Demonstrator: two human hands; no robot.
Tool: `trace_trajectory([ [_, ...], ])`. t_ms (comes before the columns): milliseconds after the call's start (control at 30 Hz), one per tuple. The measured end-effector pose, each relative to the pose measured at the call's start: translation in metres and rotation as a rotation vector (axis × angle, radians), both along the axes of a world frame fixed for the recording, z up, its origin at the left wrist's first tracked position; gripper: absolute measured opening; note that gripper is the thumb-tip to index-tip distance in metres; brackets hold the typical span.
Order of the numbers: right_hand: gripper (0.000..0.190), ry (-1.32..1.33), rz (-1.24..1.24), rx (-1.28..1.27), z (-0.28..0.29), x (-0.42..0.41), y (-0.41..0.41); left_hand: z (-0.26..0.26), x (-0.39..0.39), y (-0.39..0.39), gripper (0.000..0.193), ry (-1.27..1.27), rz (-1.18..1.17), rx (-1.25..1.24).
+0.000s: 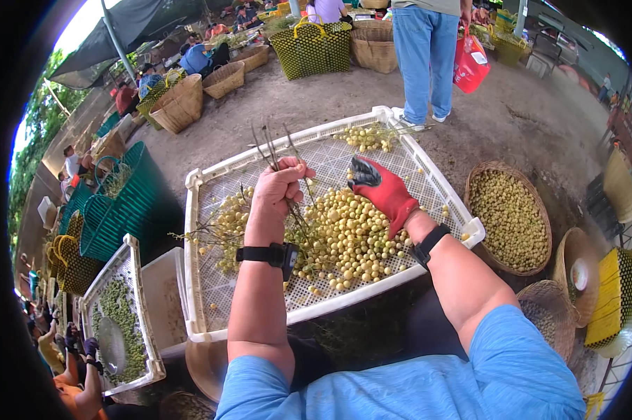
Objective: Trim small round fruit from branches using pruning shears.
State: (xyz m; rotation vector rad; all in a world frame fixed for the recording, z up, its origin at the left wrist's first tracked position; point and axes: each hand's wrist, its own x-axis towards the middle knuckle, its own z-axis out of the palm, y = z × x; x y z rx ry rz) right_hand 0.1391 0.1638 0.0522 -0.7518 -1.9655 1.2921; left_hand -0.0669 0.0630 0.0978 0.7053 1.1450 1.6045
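My bare left hand [283, 185] grips a bunch of thin brown fruit stems [267, 144] whose ends stick up past the fingers. Below the fist, more of the twigs hang over the white plastic mesh tray [216, 311]. Loose, round, yellowish fruits [347, 231] are heaped in the tray's middle. My right hand [381, 190], in a red glove with dark fingertips, hovers at the heap's upper right, its fingers bent. Whether it holds a fruit is hidden. Another fruit cluster [368, 137] lies by the tray's far edge, and stemmed fruit [232, 212] lies left of my left hand.
At right, a wicker basket [507, 218] is full of similar fruits. A second white tray [150, 336] with greener fruits is at left, beside a person's gloved hands [91, 346]. Green woven baskets [129, 202] stand behind it. Beyond the far edge stands a person in jeans [418, 58].
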Motion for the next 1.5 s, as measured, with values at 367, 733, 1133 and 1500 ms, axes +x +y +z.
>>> trace_trajectory([
  [367,0.021,-0.08,0.282,-0.014,-0.023,-0.013,-0.001,-0.003,0.022,0.011,0.009,-0.054,-0.149,-0.022],
  [733,0.049,0.086,0.353,-0.204,-0.007,-0.004,0.002,-0.022,0.003,0.016,0.011,-0.209,-0.046,0.006],
  [1133,0.02,-0.216,0.192,-0.025,-0.027,-0.006,0.012,-0.036,0.024,0.025,0.016,-0.274,0.111,0.011],
  [1500,0.047,-0.657,0.038,0.115,-0.029,0.011,0.032,-0.067,0.022,0.042,0.015,-0.293,0.106,0.001],
])
